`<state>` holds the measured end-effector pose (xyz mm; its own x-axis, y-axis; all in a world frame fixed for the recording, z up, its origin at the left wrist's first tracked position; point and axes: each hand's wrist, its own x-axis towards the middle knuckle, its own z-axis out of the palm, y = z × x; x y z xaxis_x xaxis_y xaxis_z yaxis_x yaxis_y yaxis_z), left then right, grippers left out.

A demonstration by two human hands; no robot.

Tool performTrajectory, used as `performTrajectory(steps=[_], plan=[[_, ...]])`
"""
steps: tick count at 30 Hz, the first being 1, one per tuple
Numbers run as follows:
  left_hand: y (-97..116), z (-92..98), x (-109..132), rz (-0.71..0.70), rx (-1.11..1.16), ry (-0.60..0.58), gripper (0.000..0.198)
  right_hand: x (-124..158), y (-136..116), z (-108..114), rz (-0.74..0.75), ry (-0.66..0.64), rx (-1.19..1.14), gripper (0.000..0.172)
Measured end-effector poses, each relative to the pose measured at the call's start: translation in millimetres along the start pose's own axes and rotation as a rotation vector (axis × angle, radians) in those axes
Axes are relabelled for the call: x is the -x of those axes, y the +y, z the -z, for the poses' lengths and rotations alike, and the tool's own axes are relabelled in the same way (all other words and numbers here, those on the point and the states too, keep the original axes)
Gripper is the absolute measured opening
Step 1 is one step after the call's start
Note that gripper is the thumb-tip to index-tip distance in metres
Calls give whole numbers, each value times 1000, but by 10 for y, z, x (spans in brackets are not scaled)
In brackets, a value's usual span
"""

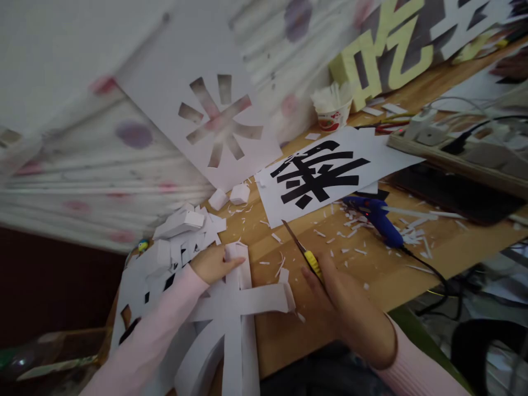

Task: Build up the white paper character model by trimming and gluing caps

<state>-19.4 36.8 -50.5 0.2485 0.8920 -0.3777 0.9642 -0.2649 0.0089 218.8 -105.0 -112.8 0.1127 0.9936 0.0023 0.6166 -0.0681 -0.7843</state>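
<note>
My left hand (215, 265) grips the upper end of a white three-dimensional character (231, 308), built from board strips, near the table's front edge. Its thumb lies over the top stroke and the other fingers are partly hidden. In my right hand (344, 300) is a utility knife (312, 262) with a yellow grip, its blade pointing up and left, apart from the character. A short white flap (284, 275) sticks up at the end of the character's right arm. Beyond the blade lies a white sheet (268, 204) printed with a black character.
A blue glue gun (378, 217) lies among white scraps at the right. Behind it are a power strip (429, 135) and a paper cup (333, 116). Cut white pieces (181, 224) pile up at left. A cut-out sheet (165, 82) leans on the curtain.
</note>
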Motion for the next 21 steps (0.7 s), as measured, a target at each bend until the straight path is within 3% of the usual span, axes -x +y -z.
performTrajectory(steps=[4, 8, 10, 13, 15, 18, 21], plan=[[-130, -60, 158, -21, 98, -18, 64, -297, -155, -113, 63, -35, 39, 19], [-224, -166, 315, -70, 107, 10, 74, -456, -141, -272, 101, -79, -15, 17], [-341, -158, 373, -175, 109, -68, 91, -502, -80, -327, 141, -173, -48, 17], [-538, -112, 440, -381, 34, -273, 113, -583, -8, -371, 206, -334, -44, 27], [-606, -94, 487, -442, -37, -309, 112, -655, -7, -385, 221, -410, -22, 29], [-603, -95, 551, -455, -84, -253, 107, -769, -50, -390, 225, -501, 14, 34], [-603, -113, 569, -505, -71, -304, 115, -843, -58, -354, 190, -560, 58, 34]])
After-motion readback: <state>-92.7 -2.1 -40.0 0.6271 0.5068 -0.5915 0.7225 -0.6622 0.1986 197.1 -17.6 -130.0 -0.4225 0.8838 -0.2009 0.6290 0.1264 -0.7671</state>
